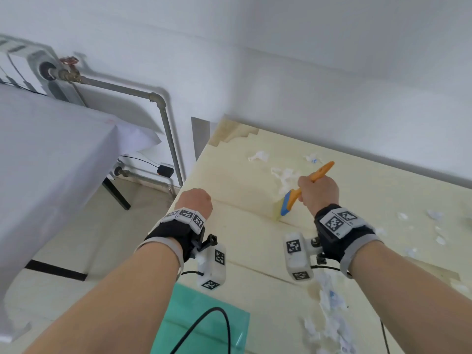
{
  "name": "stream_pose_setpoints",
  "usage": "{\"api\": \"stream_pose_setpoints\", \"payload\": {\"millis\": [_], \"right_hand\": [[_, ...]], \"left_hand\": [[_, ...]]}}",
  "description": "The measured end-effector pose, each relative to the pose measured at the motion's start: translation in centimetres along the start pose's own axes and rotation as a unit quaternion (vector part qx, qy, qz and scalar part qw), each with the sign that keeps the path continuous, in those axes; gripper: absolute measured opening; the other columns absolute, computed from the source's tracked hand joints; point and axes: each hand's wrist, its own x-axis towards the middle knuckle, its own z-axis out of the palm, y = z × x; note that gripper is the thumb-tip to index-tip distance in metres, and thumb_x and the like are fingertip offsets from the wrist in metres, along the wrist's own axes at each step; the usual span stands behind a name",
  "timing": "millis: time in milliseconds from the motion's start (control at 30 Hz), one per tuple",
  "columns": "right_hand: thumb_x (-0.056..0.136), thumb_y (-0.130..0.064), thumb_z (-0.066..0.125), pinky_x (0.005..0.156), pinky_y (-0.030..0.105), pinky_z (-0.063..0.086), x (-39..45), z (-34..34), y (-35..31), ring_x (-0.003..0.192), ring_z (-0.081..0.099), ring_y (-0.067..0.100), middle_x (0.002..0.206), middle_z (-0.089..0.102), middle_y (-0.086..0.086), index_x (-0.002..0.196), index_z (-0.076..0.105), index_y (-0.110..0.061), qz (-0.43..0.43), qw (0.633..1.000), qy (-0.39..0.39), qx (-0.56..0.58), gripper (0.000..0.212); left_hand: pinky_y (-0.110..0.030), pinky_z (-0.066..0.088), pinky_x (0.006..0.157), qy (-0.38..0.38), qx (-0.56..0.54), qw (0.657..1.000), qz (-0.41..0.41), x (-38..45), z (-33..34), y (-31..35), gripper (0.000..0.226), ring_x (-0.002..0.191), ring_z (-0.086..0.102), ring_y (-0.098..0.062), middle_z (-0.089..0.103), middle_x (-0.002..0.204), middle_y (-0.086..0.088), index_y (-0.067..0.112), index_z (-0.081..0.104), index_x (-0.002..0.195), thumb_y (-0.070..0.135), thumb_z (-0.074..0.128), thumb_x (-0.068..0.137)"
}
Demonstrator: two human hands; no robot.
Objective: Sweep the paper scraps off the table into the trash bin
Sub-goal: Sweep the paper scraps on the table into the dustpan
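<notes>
Paper scraps [282, 175] lie scattered over my pale yellow table [237, 175], though going left to right the first thing is a second table under a white cloth [51, 149], with a radiator [23, 70] and a grey pipe [163, 111] on the wall behind it. A small black box [164, 170] sits on the floor beside the pipe.

My left hand [195, 200] hangs at the left edge of the yellow table, fingers curled under into a fist; I see nothing in it, though the fingers are hidden from here. Below it a green sheet [204, 318] juts out at the table's near edge, possibly the bin's liner, but I cannot tell. A black cable [224, 320] loops across it.

My right hand [319, 192] is wrapped round the orange handle of a small brush [296, 195], whose blue head and pale bristles touch the tabletop. One cluster of scraps lies just beyond the brush; a longer trail [329, 302] runs along the near edge under my right wrist, and smaller bits [434, 215] dot the table further right.
</notes>
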Motion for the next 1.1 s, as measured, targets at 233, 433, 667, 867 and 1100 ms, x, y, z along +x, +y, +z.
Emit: {"api": "stream_pose_setpoints", "payload": {"millis": [233, 433, 667, 867, 1100], "right_hand": [[0.081, -0.017, 0.061, 0.048, 0.022, 0.051, 3.6, 1.2, -3.4, 0.041, 0.058, 0.009, 0.045, 0.063, -0.003, 0.065, 0.062, -0.013, -0.010, 0.974, -0.040, 0.225, 0.016], [0.079, -0.009, 0.062, 0.059, 0.028, 0.057, 5.9, 4.8, -5.8, 0.054, 0.064, 0.018, 0.052, 0.065, 0.002, 0.055, 0.064, -0.016, -0.034, 0.959, -0.116, 0.258, 0.025], [0.076, -0.014, 0.059, 0.075, 0.045, 0.059, 6.9, 5.3, -5.7, 0.067, 0.071, 0.027, 0.054, 0.066, 0.002, 0.054, 0.059, -0.016, -0.017, 0.988, -0.100, 0.115, 0.023], [0.070, -0.019, 0.055, 0.057, 0.032, 0.053, 8.2, 1.5, -4.6, 0.047, 0.059, 0.020, 0.043, 0.062, 0.000, 0.054, 0.051, -0.016, -0.037, 0.996, -0.007, 0.082, 0.016], [0.084, -0.007, 0.059, 0.050, 0.021, 0.049, 10.1, 5.0, -7.1, 0.053, 0.057, 0.016, 0.064, 0.061, 0.009, 0.080, 0.063, -0.016, -0.014, 0.951, -0.130, 0.279, 0.010]], "left_hand": [[-0.025, 0.043, 0.083, 0.027, -0.089, 0.995, -0.037, 2.8, -0.1, 1.0, 0.029, 0.105, 0.061, -0.027, 0.069, 0.110, -0.008, 0.008, 0.069, 0.107, 0.016, 0.045, 0.093], [-0.023, 0.040, 0.076, 0.050, -0.138, 0.987, -0.059, 4.9, -0.1, 1.1, 0.024, 0.104, 0.060, -0.023, 0.068, 0.108, -0.005, 0.013, 0.069, 0.100, 0.016, 0.048, 0.090], [-0.027, 0.045, 0.081, 0.059, -0.148, 0.986, -0.056, 6.2, -0.2, 1.8, 0.026, 0.102, 0.061, -0.028, 0.067, 0.106, -0.010, 0.006, 0.069, 0.100, 0.016, 0.048, 0.090], [-0.024, 0.041, 0.074, 0.075, -0.153, 0.984, -0.046, 7.1, 0.0, 2.9, 0.023, 0.099, 0.062, -0.024, 0.069, 0.104, -0.005, 0.011, 0.069, 0.097, 0.016, 0.048, 0.091], [-0.024, 0.042, 0.077, 0.066, -0.179, 0.981, -0.033, 8.0, 0.6, 4.3, 0.021, 0.100, 0.062, -0.022, 0.068, 0.107, -0.004, 0.010, 0.069, 0.099, 0.014, 0.049, 0.091]]}}
